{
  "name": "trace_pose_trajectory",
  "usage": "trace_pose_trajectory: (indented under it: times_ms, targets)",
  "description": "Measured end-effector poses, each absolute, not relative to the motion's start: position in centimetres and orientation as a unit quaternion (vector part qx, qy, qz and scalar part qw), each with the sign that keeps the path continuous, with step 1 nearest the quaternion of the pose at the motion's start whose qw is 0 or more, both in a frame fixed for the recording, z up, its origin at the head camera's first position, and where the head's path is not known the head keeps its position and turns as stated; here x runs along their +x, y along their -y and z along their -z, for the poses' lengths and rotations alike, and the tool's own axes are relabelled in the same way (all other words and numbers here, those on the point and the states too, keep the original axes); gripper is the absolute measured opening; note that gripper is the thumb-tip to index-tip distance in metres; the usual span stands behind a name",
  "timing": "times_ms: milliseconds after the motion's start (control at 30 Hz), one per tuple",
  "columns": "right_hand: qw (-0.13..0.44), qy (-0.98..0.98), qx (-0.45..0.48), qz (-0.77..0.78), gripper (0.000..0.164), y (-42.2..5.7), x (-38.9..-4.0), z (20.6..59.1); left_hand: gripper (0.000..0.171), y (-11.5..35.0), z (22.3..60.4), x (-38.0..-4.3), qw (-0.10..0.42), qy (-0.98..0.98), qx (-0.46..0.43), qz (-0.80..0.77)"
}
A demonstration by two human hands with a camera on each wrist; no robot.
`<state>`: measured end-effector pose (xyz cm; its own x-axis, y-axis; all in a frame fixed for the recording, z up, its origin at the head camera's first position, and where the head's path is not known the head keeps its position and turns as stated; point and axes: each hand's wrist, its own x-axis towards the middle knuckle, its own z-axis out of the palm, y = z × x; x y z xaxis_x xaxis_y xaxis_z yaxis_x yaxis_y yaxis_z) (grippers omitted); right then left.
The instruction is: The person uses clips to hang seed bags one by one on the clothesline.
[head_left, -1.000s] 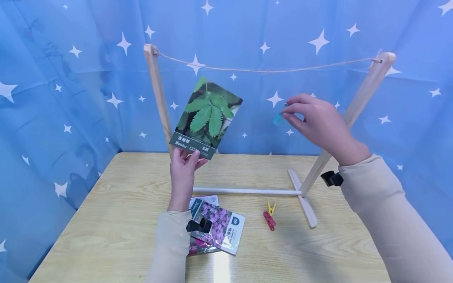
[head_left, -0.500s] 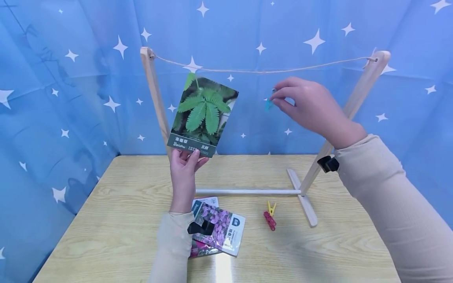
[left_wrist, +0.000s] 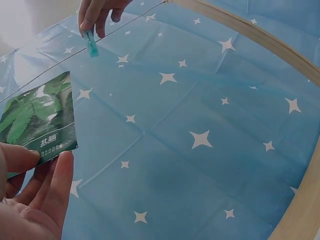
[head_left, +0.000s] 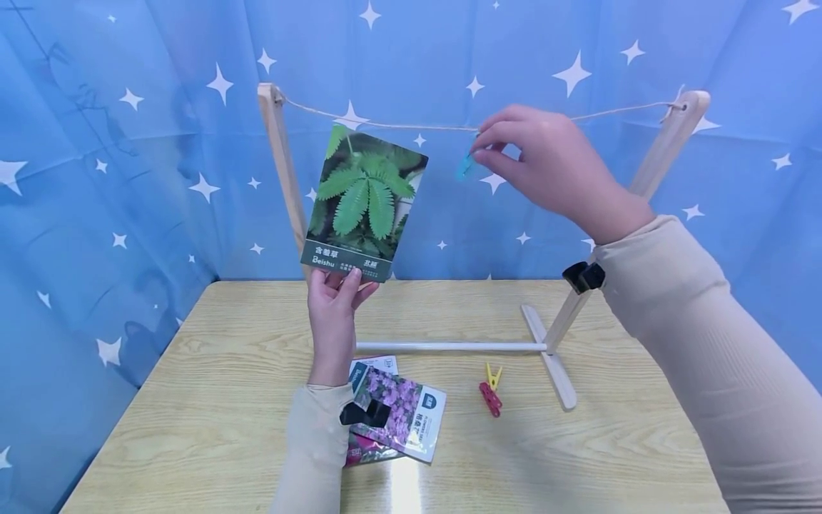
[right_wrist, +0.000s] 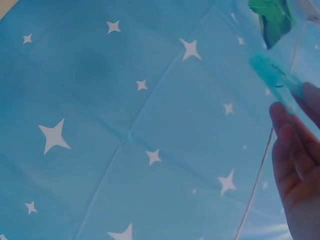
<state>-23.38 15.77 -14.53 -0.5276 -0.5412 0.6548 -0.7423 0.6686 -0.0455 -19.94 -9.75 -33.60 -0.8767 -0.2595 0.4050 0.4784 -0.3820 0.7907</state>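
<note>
My left hand (head_left: 334,314) pinches the bottom edge of a seed packet (head_left: 366,200) printed with green fern-like leaves, thumb in front and fingers behind. The packet leans a little to the right, its top edge close below the string (head_left: 417,128). To the right of it, my right hand (head_left: 546,164) pinches a turquoise clothespin (head_left: 465,165) between thumb and fingertips, right at the string in the head view. In the right wrist view the clothespin (right_wrist: 275,80) points toward the packet (right_wrist: 275,22). The left wrist view shows the same clothespin (left_wrist: 91,44) beside the string.
The string spans two wooden posts, the right post (head_left: 661,153) standing on a foot (head_left: 549,357) joined to a white crossbar (head_left: 449,347). On the table (head_left: 193,400) lie several overlapping seed packets (head_left: 398,410), a yellow clothespin (head_left: 493,376) and a red clothespin (head_left: 490,400).
My right hand has moved left and up with the turquoise clothespin, from below the string to beside it. The left hand has raised the leaf packet slightly, turning it more upright.
</note>
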Motion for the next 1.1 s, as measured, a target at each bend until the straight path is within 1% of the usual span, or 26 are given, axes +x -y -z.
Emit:
trace_pose_trajectory:
  times_ms: [100,300,433,600,733,967,1100]
  targets:
    - [0.315,0.855,0.372,-0.176,0.020,-15.3,-23.5,14.2,0.044,9.7,33.6,-20.0,0.223,0.499,-0.109,0.830]
    - [0.365,0.820,0.387,-0.212,0.020,-14.7,-23.9,13.8,0.043,9.4,33.6,-20.1,0.221,0.485,-0.103,0.840]
    - [0.385,0.811,0.373,-0.234,0.022,-14.4,-24.0,13.1,0.042,9.2,33.6,-20.3,0.224,0.483,-0.097,0.841]
    - [0.371,0.834,0.331,-0.240,0.026,-13.8,-23.9,12.1,0.044,9.0,33.7,-20.2,0.220,0.474,-0.090,0.848]
    - [0.356,0.846,0.309,-0.249,0.027,-13.3,-24.1,11.8,0.045,8.9,33.6,-20.1,0.217,0.473,-0.086,0.850]
    - [0.365,0.847,0.296,-0.248,0.028,-12.4,-24.4,11.4,0.044,9.1,33.7,-20.2,0.221,0.475,-0.086,0.848]
    - [0.358,0.849,0.285,-0.263,0.026,-12.2,-24.5,11.2,0.044,9.1,33.7,-20.2,0.221,0.472,-0.085,0.849]
